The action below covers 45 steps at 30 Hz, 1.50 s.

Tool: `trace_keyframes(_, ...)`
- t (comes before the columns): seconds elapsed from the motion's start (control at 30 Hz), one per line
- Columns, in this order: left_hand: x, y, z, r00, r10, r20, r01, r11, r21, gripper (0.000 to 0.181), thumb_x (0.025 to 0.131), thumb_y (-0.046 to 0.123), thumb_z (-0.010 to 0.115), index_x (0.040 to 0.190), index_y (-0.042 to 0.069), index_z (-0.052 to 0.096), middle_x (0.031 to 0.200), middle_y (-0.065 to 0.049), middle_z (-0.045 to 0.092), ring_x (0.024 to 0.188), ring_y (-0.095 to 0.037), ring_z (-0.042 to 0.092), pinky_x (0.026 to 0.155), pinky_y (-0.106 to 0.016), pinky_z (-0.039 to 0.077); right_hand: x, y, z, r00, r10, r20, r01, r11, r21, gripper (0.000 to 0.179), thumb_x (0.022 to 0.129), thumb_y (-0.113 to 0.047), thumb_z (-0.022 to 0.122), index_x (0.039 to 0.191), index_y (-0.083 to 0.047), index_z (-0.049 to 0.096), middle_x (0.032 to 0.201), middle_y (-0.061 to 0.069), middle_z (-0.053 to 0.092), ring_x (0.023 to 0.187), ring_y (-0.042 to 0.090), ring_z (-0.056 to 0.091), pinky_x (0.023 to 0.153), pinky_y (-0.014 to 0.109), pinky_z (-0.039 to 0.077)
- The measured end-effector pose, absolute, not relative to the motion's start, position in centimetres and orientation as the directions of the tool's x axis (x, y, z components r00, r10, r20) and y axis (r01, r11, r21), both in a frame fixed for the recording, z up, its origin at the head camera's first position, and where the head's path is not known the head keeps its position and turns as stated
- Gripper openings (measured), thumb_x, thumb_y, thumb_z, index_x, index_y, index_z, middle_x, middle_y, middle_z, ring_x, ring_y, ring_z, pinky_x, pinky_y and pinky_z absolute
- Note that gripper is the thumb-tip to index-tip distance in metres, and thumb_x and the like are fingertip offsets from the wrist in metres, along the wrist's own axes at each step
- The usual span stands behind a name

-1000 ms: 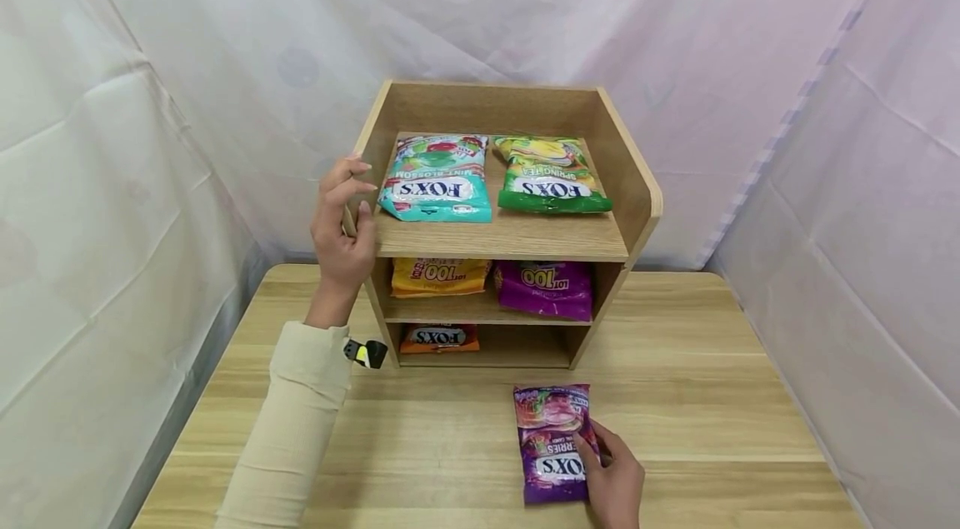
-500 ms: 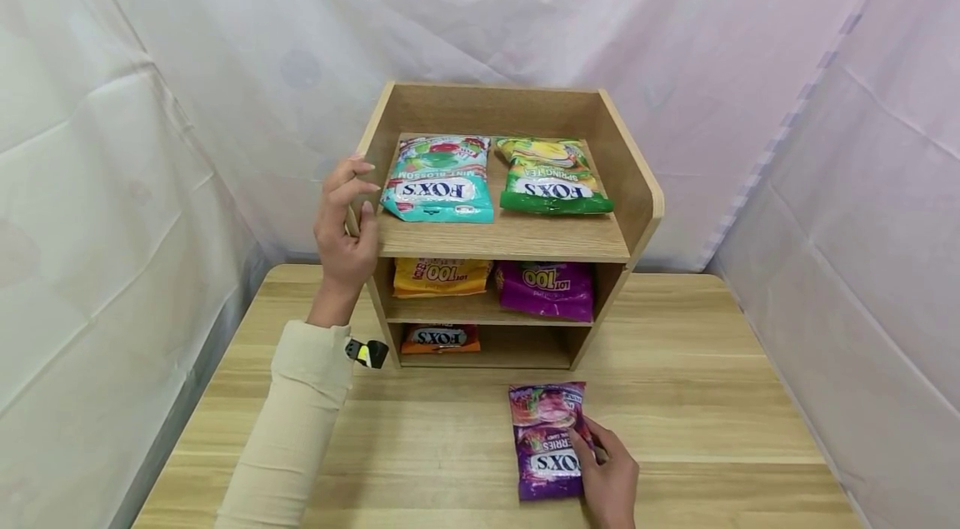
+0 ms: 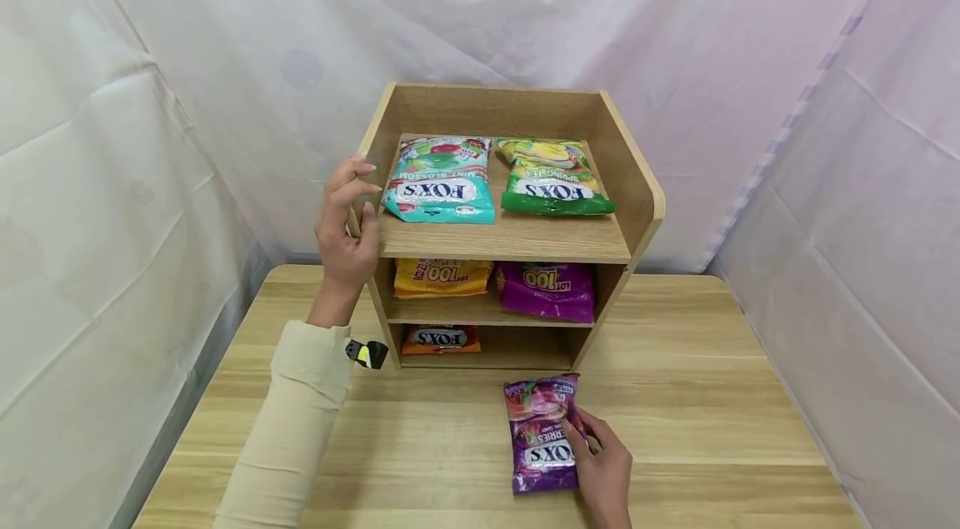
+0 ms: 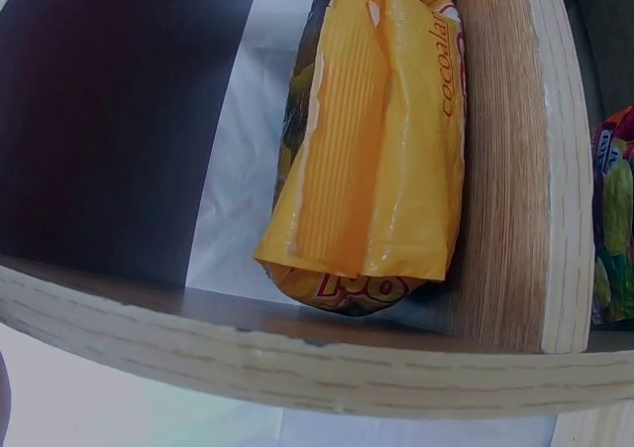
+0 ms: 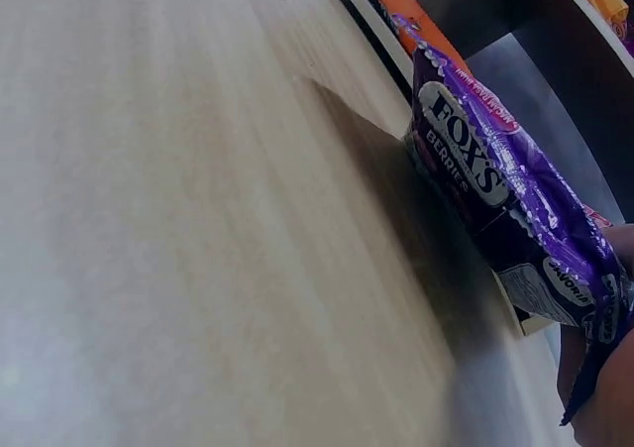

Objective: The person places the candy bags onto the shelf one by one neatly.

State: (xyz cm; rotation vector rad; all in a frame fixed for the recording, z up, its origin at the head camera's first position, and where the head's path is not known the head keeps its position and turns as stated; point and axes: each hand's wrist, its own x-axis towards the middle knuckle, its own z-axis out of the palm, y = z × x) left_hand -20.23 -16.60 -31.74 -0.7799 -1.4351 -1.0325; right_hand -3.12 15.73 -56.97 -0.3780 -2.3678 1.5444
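My right hand (image 3: 603, 466) pinches the right edge of a purple Fox's Berries candy bag (image 3: 542, 436), in front of the shelf. In the right wrist view the candy bag (image 5: 505, 179) slants, its shadow on the table below. At the left side panel of the wooden shelf (image 3: 502, 246) my left hand (image 3: 348, 225) grips the edge, thumb at the front. On the top board lie a teal Mint Blossom bag (image 3: 438, 179) and a green Spring Tea bag (image 3: 555, 179).
The middle shelf holds a yellow bag (image 3: 441, 277) and a purple Lot 100 bag (image 3: 546, 289). An orange Fox's bag (image 3: 441, 338) lies on the bottom shelf's left side. White cloth (image 3: 495, 21) hangs behind and at both sides of the wooden table (image 3: 690, 396).
My right hand and the Berries bag have shifted slightly left and toward the shelf, the bag tilting a little. My left hand stays on the shelf's side.
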Motion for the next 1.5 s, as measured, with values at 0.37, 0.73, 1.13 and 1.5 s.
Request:
trace_keyframes(0.37, -20.8, -17.2, -32.4, -0.143, -0.081, 0.986, 0.904, 0.394, 0.163, 0.016, 0.085, -0.005, 0.045, 0.097, -0.003, 0.056, 0.112, -0.024, 0.057, 0.116, -0.045, 0.049, 0.104, -0.056, 0.034, -4.2, 15.0, -55.8, -0.926, 0.339, 0.164, -0.019, 0.392, -0.92, 0.024, 0.081, -0.009, 0.077, 0.105, -0.009, 0.074, 0.089, -0.004, 0.07, 0.083, 0.012, 0.064, 0.067, 0.02, 0.054)
trace_keyframes(0.73, -20.7, -16.9, -32.3, -0.144, -0.066, 0.987, 0.908, 0.387, 0.158, 0.019, 0.082, -0.011, 0.044, 0.096, -0.004, 0.055, 0.111, -0.025, 0.056, 0.117, -0.046, 0.048, 0.104, -0.056, 0.033, -5.3, 14.8, -54.9, -0.93, 0.32, 0.178, -0.042, 0.389, -0.92, 0.024, 0.083, -0.009, 0.075, 0.107, -0.008, 0.073, 0.089, -0.003, 0.069, 0.085, 0.014, 0.063, 0.064, 0.022, 0.055)
trace_keyframes(1.13, -20.9, -17.1, -32.3, -0.133, -0.07, 0.989, 0.914, 0.377, 0.149, 0.016, 0.084, -0.009, 0.045, 0.096, -0.005, 0.055, 0.111, -0.025, 0.056, 0.116, -0.046, 0.048, 0.104, -0.057, 0.033, -7.8, 14.7, -54.4, -0.942, 0.298, 0.153, -0.052, 0.322, -0.945, 0.026, 0.087, -0.015, 0.071, 0.113, -0.008, 0.071, 0.106, 0.007, 0.069, 0.094, 0.02, 0.062, 0.071, 0.019, 0.053)
trace_keyframes(1.5, -20.7, -17.0, -32.2, -0.128, -0.069, 0.989, 0.917, 0.372, 0.144, 0.016, 0.084, -0.01, 0.044, 0.095, -0.006, 0.055, 0.11, -0.027, 0.056, 0.115, -0.048, 0.048, 0.104, -0.057, 0.032, -8.6, 13.9, -53.7, -0.956, 0.289, 0.054, 0.011, 0.218, -0.976, 0.029, 0.091, -0.013, 0.067, 0.118, -0.002, 0.067, 0.117, 0.016, 0.064, 0.1, 0.026, 0.06, 0.073, 0.016, 0.051)
